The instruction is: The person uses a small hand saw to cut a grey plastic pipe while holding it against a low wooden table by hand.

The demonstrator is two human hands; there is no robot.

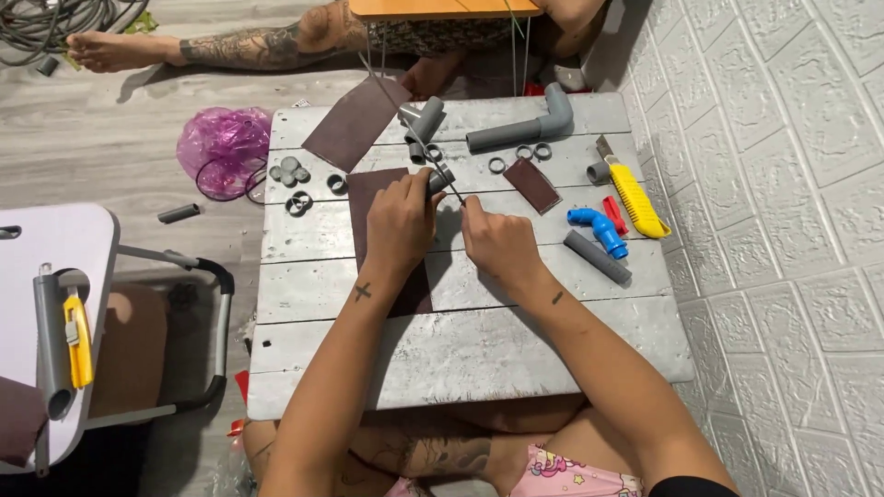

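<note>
My left hand (401, 224) grips a short grey pipe fitting (439, 179) over a dark brown sandpaper sheet (368, 198) on the grey wooden table (460, 340). My right hand (497, 241) pinches a thin rod (410, 129) that runs up and to the left and passes by the fitting's open end. Grey rings (520, 155) and a small dark sandpaper piece (532, 185) lie just beyond my hands.
A long grey pipe with an elbow (525, 129), a grey tee (422, 120), a yellow utility knife (635, 198), a blue elbow (599, 228) and a grey tube (597, 257) lie on the table. Another person's leg (230, 46) stretches behind. A white wall (783, 230) stands on the right.
</note>
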